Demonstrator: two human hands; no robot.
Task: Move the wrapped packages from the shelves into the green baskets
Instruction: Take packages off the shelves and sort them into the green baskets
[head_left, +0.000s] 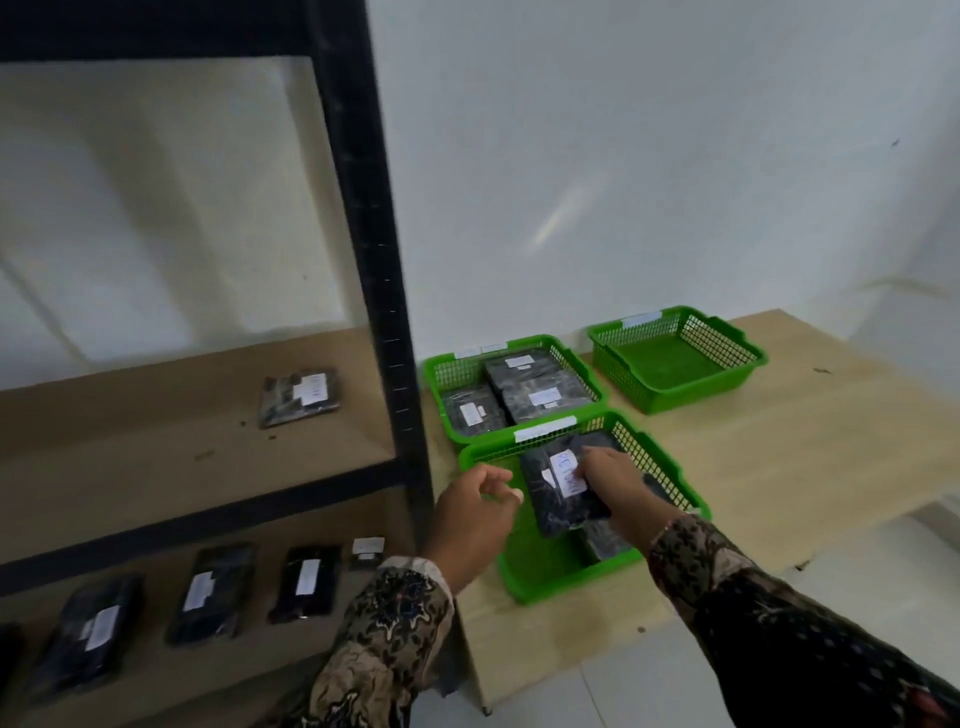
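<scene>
My right hand grips a dark wrapped package with a white label, holding it over the nearest green basket. Another dark package lies in that basket, partly hidden under my arm. My left hand hovers at the basket's left edge, fingers loosely curled, holding nothing. The middle green basket holds three wrapped packages. The far green basket has nothing in it. One package lies on the middle shelf. Several more packages lie in a row on the lower shelf.
A black metal shelf post stands between the shelves and the light wooden table. The baskets sit on the table's left part. A white wall runs behind. The table's front edge drops to a pale floor.
</scene>
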